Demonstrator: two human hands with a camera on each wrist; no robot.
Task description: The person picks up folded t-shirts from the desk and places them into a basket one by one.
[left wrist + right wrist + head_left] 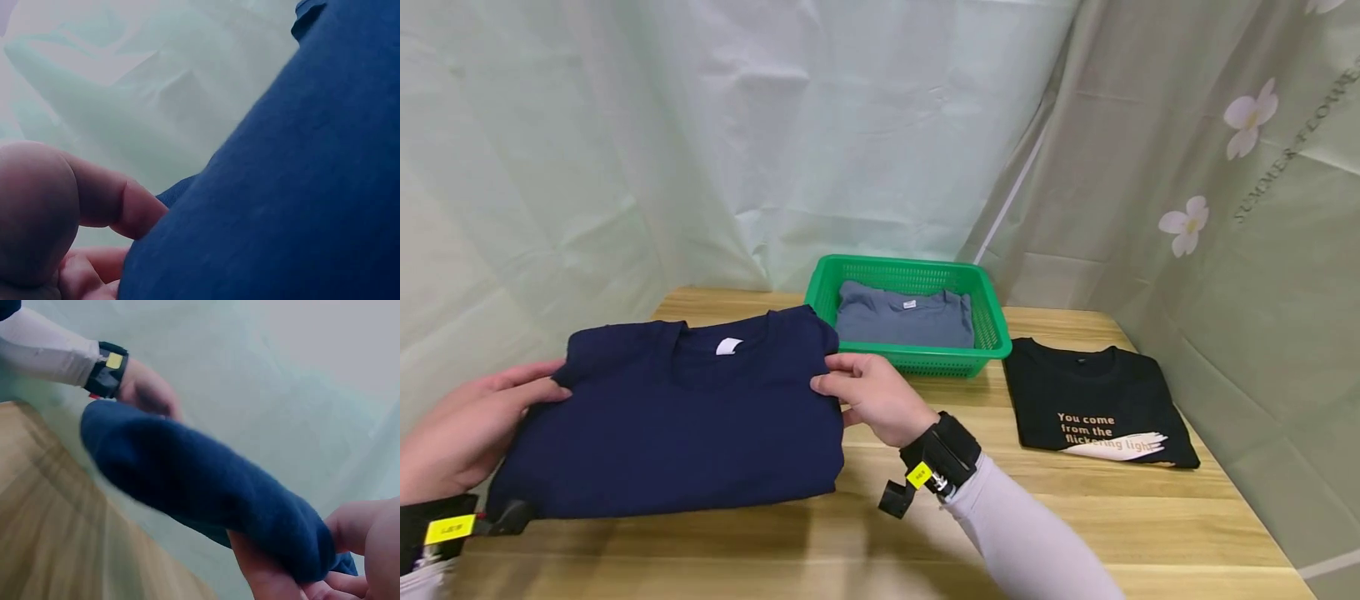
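Both hands hold up a folded navy T-shirt over the left part of the table, its white neck label facing me. My left hand grips the left side, thumb on the front and the other fingers partly hidden behind the cloth. At the upper right side, my right hand pinches the edge between thumb and fingers. From the right wrist view the shirt appears edge-on as a thick folded layer, raised above the wooden tabletop.
Behind the shirt's right corner stands a green plastic basket with a folded grey T-shirt inside. A folded black T-shirt with printed lettering lies right of it on the wooden table. Pale curtains enclose the back and sides.
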